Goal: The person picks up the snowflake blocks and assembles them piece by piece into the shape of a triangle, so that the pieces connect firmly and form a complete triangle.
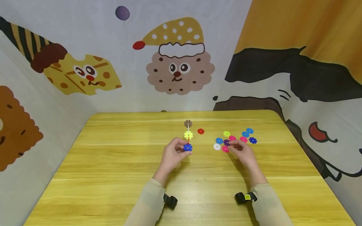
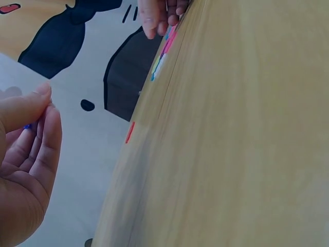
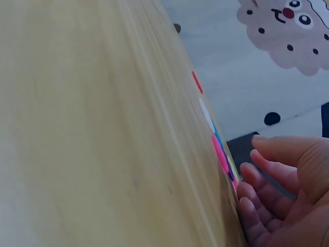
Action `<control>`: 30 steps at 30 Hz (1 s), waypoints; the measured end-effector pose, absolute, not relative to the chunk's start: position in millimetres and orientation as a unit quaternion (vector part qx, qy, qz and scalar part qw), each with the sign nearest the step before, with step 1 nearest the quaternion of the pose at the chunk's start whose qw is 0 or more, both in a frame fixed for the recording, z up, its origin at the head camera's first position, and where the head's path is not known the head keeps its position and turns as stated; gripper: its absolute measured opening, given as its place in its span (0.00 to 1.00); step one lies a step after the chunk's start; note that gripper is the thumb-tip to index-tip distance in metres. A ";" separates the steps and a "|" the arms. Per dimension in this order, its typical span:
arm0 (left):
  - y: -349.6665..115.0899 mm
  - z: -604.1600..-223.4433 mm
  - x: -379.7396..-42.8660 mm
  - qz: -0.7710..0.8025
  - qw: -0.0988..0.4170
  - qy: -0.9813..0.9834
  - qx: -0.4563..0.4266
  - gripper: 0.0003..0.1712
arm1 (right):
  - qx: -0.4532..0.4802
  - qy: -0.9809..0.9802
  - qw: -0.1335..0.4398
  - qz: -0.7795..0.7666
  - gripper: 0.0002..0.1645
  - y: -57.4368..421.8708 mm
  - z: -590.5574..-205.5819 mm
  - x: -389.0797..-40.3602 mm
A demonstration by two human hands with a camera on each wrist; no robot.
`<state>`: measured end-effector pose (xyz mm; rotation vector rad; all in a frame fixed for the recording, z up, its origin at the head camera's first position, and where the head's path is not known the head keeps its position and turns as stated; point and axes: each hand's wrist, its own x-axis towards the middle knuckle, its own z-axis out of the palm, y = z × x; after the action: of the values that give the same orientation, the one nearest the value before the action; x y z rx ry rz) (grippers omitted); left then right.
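My left hand (image 1: pixel 174 152) pinches a blue notched plastic disc (image 1: pixel 188 147) at the near end of a chain of slotted discs. From there the chain runs through a red disc (image 1: pixel 188 140) seen edge-on, a yellow disc (image 1: pixel 188 135), an edge-on white disc (image 1: pixel 188 127) and a brown disc (image 1: pixel 188 123). In the left wrist view the fingers hide most of the blue disc. Over the loose discs on the right hovers my right hand (image 1: pixel 244 153), fingers relaxed and thumb apart. Its fingertips are close to a purple disc (image 1: pixel 226 142) and a pink disc (image 1: pixel 225 149); nothing shows between them.
A loose red disc (image 1: pixel 200 131) lies right of the chain. Around the right hand are a white disc (image 1: pixel 216 146), a yellow-green disc (image 1: pixel 227 133), a dark blue disc (image 1: pixel 253 140) and several others. The wooden table (image 1: pixel 113 175) meets a cartoon-printed cloth (image 1: pixel 124 56) at the back.
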<state>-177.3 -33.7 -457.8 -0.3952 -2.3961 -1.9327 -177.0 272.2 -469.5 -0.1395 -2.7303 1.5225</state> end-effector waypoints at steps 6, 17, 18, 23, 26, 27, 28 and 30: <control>-34.5 -456.4 -176.9 -0.624 0.025 -0.770 -0.132 0.18 | -0.035 -0.898 -0.011 0.439 0.22 280.5 -472.7 -178.1; -35.4 -457.0 -176.8 -0.621 0.022 -0.773 -0.132 0.17 | 0.008 -0.923 0.021 0.384 0.22 286.2 -483.7 -183.0; -35.5 -456.9 -176.7 -0.621 0.022 -0.772 -0.132 0.17 | 0.017 -0.924 0.026 0.381 0.22 286.4 -485.1 -183.8; -35.5 -457.0 -176.4 -0.625 0.024 -0.768 -0.135 0.18 | 0.061 -0.928 0.046 0.364 0.22 286.3 -490.4 -187.9; -35.2 -457.2 -176.3 -0.626 0.024 -0.767 -0.138 0.18 | 0.067 -0.930 0.042 0.359 0.20 285.9 -491.4 -189.0; -35.1 -457.2 -176.3 -0.626 0.024 -0.767 -0.138 0.18 | 0.069 -0.930 0.039 0.359 0.19 285.9 -491.3 -188.9; -35.0 -457.0 -176.3 -0.627 0.023 -0.767 -0.138 0.18 | 0.068 -0.930 0.036 0.359 0.18 285.6 -490.9 -188.7; -34.8 -456.9 -176.2 -0.625 0.021 -0.768 -0.135 0.18 | 0.072 -0.930 0.029 0.359 0.16 285.5 -489.5 -188.0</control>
<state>-176.2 -34.8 -456.9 -0.4198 -2.3817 -1.9390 -188.0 285.5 -489.5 0.2222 -2.8683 1.1084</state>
